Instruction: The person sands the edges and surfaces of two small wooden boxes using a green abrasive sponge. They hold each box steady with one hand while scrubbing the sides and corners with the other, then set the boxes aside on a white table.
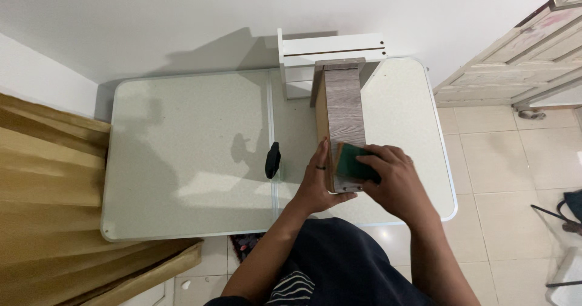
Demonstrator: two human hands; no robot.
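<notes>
Head view: my right hand [394,181] hides much of the green sanding block [351,163] it presses on the grey wooden panel's [344,109] near end; my left hand [318,181] grips that panel's left edge. The table [182,160] lies open leftward, past the black handle [273,159].

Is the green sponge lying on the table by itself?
No, the right hand presses the green sponge against the grey wooden board.
</notes>
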